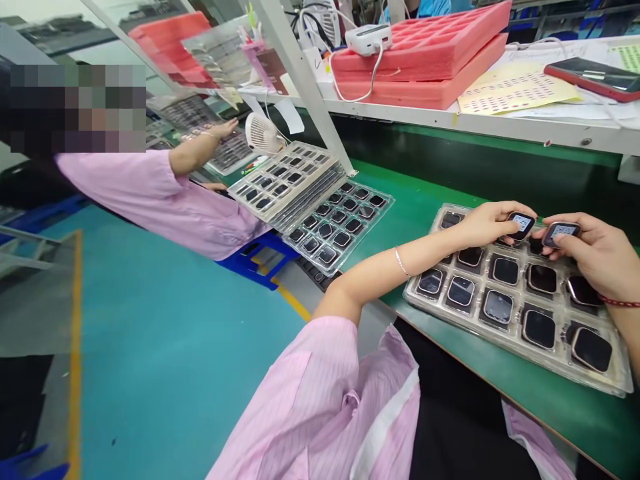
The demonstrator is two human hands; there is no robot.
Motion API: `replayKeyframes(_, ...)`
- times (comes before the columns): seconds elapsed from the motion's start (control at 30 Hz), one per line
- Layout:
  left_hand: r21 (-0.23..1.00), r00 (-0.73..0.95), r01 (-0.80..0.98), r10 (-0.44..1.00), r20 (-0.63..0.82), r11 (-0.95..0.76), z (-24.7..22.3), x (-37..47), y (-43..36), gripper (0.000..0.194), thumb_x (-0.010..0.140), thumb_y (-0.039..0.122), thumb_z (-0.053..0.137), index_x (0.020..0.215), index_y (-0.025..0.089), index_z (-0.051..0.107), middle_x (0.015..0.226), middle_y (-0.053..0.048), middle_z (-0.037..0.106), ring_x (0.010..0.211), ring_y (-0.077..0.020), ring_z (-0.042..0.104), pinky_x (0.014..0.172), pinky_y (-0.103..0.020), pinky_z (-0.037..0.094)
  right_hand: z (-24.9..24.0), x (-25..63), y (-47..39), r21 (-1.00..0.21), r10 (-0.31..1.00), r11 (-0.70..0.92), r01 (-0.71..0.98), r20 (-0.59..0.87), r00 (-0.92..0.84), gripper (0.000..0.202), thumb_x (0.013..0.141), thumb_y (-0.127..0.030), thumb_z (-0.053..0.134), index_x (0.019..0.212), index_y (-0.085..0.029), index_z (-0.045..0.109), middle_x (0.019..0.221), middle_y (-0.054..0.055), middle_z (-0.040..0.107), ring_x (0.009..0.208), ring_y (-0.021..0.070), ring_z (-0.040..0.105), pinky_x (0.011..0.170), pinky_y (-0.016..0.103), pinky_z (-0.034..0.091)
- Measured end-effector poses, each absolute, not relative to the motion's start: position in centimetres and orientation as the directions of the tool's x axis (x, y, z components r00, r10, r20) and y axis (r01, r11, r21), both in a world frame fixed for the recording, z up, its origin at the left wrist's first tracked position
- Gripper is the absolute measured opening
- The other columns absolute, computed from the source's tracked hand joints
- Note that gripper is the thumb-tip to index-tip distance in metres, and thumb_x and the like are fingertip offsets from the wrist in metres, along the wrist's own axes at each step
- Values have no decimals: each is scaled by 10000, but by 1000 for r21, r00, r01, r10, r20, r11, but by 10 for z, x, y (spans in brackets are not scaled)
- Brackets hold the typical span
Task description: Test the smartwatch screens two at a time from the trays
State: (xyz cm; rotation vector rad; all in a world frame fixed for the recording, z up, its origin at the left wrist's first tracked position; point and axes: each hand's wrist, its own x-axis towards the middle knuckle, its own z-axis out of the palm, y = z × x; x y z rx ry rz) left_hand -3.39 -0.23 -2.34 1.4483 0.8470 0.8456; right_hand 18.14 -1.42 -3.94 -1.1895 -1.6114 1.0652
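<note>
My left hand (493, 223) pinches a smartwatch (521, 227) whose lit screen shows a code-like pattern. Close beside it, my right hand (597, 250) grips a second smartwatch (561, 233), also lit with a similar pattern, its thumb on the screen. Both watches are strapless and held just above the far side of a clear plastic tray (453, 317). Rows of dark-screened watch bodies (540, 328) lie in the tray's pockets. My hands and the held watches cover some of the far pockets.
Left of my tray lies another filled tray (327, 267) next to stacked trays (295, 180). A slanted metal post (310, 87) rises there. Red foam trays (400, 87), a white device (369, 40) and a phone (597, 75) sit on the shelf. A co-worker in pink (165, 200) sits at left.
</note>
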Motion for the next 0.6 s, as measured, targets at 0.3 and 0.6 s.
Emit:
replayKeyframes(0.3,995,487,69,873,30,-73,-27,-35,-2,312,901,108,530,1203,111,609,971,-70,705,726,-107,659,648,-199,507,-36,178,-17,-943,965,193,269,134,-225,265,806,-326,734,1040,-204,709,931,68,740,652,132,661,570,228,553)
replayKeyframes(0.6,979,467,-48,862,198,-198,-46,-33,9,305,834,200,624,1130,133,598,976,-74,683,773,-135,647,761,-279,532,-39,177,-14,-969,958,198,146,160,-240,281,804,-298,716,1058,-201,644,906,49,725,585,117,603,489,221,495)
